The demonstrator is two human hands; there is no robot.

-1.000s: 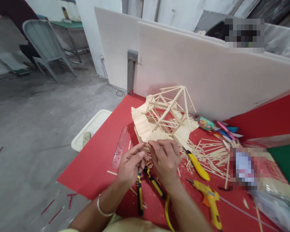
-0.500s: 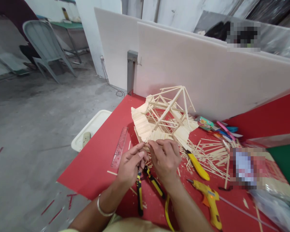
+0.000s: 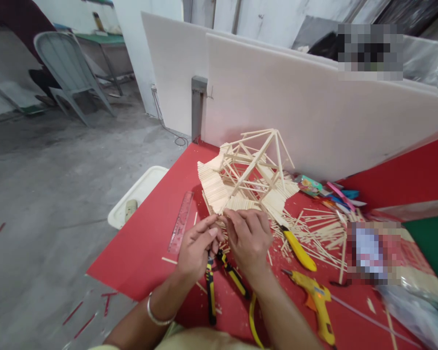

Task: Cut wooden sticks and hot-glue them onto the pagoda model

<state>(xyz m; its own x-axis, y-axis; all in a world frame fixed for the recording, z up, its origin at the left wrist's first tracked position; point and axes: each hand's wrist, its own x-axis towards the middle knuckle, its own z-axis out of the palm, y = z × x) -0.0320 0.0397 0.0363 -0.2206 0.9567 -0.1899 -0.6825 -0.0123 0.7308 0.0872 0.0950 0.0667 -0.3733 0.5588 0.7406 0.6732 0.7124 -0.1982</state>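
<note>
A model house built of thin wooden sticks stands on the red table, its open roof frame rising above layered stick eaves. At its near corner both my hands meet with fingertips almost together. My left hand is closed, thumb and fingers bent in a pinch. My right hand pinches right beside it, knuckles up, against the edge of the eaves. Whatever sits between the fingertips is hidden or too small to make out. Below my hands lie pliers with black-and-yellow handles.
A clear ruler lies left of my hands. To the right are a yellow-handled cutter, a yellow glue gun and scattered loose sticks. White boards stand behind the model. A person sits by a chair far left.
Both hands keep nearly the same pose at the model's corner. The view shifts very slightly; nothing else visibly moves.
</note>
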